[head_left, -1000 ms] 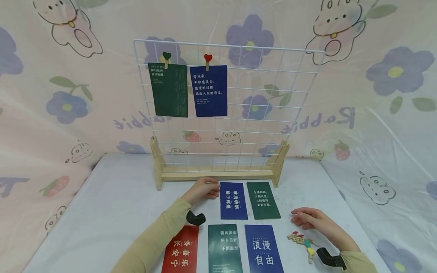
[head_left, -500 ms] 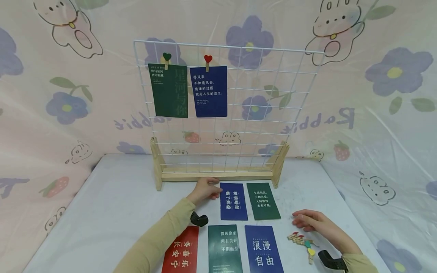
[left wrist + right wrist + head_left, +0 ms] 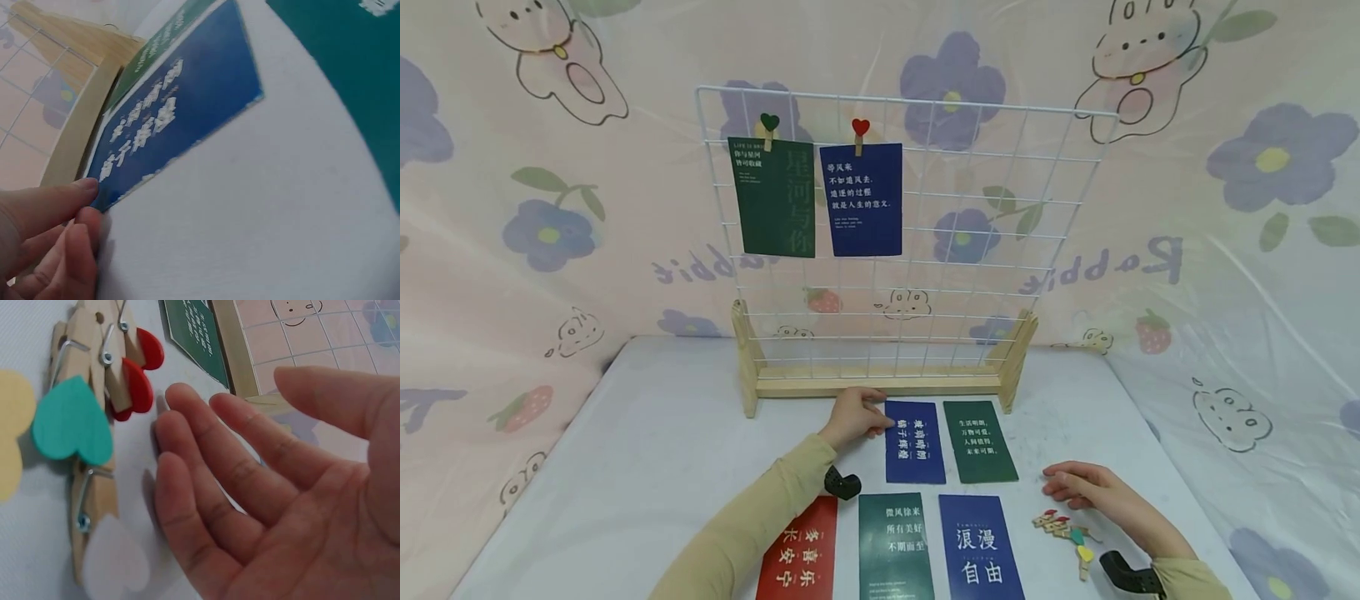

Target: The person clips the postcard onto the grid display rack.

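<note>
My left hand [image 3: 853, 417] is at the left edge of a blue card [image 3: 915, 442] with white writing, which lies flat on the table. In the left wrist view, the fingertips [image 3: 86, 185] pinch the near corner of this blue card [image 3: 194, 106]. My right hand [image 3: 1086, 485] hovers beside a small pile of wooden clothespins [image 3: 1063, 529] with heart-shaped tops. The right wrist view shows its fingers [image 3: 206, 469] relaxed and holding nothing, next to a clothespin with a green heart [image 3: 74, 422].
Behind the cards stands a white wire grid [image 3: 985, 250] on a wooden base [image 3: 880, 386]. Clothespins hold a green card [image 3: 775, 200] and a blue card [image 3: 865, 204] on it. Another green card [image 3: 980, 442] lies right; red [image 3: 801, 550], green [image 3: 895, 546] and blue [image 3: 981, 546] cards lie in front.
My left hand has moved slightly right, from beside the blue card onto its left edge. The card lies where it was. My right hand has barely shifted.
</note>
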A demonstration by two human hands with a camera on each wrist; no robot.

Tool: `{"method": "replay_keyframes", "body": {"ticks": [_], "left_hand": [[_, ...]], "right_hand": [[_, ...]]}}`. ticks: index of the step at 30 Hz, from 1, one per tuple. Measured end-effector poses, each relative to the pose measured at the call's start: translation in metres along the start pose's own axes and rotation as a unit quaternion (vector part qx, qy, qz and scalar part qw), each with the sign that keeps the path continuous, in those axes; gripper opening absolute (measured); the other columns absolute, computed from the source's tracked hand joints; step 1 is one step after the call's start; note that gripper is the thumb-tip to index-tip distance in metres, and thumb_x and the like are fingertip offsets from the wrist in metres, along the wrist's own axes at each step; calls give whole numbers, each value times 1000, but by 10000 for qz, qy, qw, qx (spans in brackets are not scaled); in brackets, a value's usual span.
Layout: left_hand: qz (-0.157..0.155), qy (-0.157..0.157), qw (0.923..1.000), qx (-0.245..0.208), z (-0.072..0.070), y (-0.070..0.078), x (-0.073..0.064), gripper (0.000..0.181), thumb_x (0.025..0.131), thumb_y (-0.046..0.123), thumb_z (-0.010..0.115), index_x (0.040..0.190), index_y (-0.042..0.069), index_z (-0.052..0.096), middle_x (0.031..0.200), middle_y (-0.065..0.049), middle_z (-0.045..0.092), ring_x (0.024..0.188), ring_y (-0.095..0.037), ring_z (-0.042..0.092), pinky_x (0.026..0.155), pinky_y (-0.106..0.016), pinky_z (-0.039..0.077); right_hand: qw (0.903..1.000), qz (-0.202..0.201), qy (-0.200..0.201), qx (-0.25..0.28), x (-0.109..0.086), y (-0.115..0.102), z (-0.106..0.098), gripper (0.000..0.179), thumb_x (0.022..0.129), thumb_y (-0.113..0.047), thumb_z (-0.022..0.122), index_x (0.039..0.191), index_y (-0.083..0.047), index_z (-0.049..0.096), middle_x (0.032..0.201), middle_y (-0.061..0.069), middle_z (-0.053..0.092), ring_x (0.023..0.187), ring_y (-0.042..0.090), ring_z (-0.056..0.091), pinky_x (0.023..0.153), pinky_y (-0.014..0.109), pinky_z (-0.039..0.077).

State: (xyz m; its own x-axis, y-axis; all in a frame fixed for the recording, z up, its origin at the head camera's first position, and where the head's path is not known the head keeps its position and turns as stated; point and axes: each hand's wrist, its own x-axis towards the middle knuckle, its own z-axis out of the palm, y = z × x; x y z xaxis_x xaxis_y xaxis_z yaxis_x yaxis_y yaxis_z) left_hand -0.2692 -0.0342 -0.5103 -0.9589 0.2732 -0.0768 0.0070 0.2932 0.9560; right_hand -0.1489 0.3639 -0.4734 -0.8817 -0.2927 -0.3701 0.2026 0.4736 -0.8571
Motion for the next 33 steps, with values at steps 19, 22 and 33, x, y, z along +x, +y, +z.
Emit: {"method": "replay_keyframes", "body": {"ticks": [19,22,33], "left_hand": [[128,514,9985,106,10,2,-6,48,64,-8,84,106,-5,60,88,-16,59,62,-17,60,51,-27,54],[233,682,9973,169,12,1,-7,49,62,-8,85,103,-5,60,93,-18,59,71,-19,58,55,-27,55],[121,495,9984,-229,3,1,-11,49,70,-9,80,110,-7,53,81,-16,64,60,-18,62,56,-29,56]], "right_hand": [[9997,224,80,2,-1,3,-5,51,101,-32,49,128,11,49,108,15,65,96,27,61,79,31,52],[9998,191,38,43,-2,4,-6,51,101,-32,48,128,11,49,108,15,65,96,27,61,79,31,52],[10000,29,-43,56,2,5,-4,46,102,-28,48,127,10,51,106,15,65,91,26,59,74,31,50]]}}
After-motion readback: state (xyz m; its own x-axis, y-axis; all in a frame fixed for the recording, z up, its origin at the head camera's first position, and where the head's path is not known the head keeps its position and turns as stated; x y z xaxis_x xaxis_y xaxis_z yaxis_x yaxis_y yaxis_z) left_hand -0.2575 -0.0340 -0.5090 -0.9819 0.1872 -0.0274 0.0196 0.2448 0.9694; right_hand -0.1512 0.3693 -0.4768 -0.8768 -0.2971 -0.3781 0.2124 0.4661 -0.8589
